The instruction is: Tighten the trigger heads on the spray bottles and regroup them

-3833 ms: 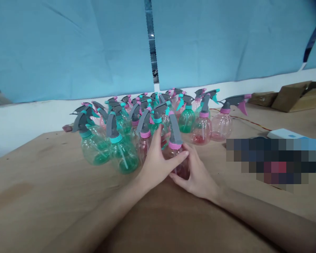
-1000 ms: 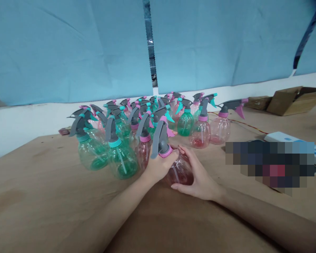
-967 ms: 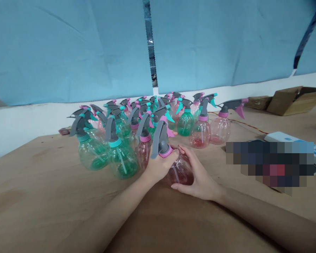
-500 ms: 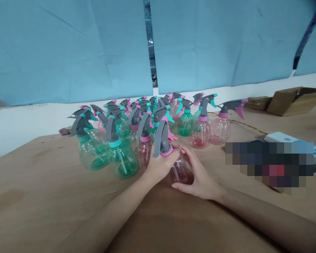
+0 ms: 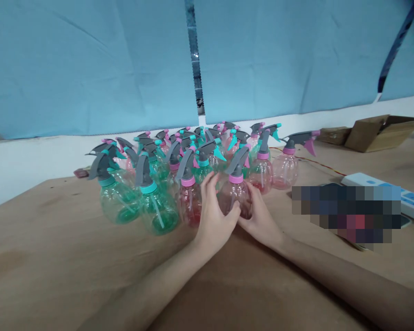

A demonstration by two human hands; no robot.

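Observation:
A clear pink spray bottle (image 5: 235, 195) with a pink collar and grey trigger head stands upright at the front of a group of bottles. My left hand (image 5: 216, 216) is round its left side, thumb on the front of the body. Round its right side is my right hand (image 5: 260, 218), with the fingers partly hidden behind the bottle. Just left of my left hand stands another pink bottle (image 5: 190, 202), and beyond it a green bottle (image 5: 159, 209) with a turquoise collar. A further green bottle (image 5: 119, 202) is at the group's left end.
Several more pink and green spray bottles crowd behind. At right lie a white power strip (image 5: 365, 181), a pixelated dark item (image 5: 348, 209) and an open cardboard box (image 5: 372, 133) on the wooden table (image 5: 72, 257). A blue sheet (image 5: 124, 69) hangs behind.
The held bottle has moved away from me and slightly right, into line beside the other bottles. My left hand has shifted from its neck to the side of its body.

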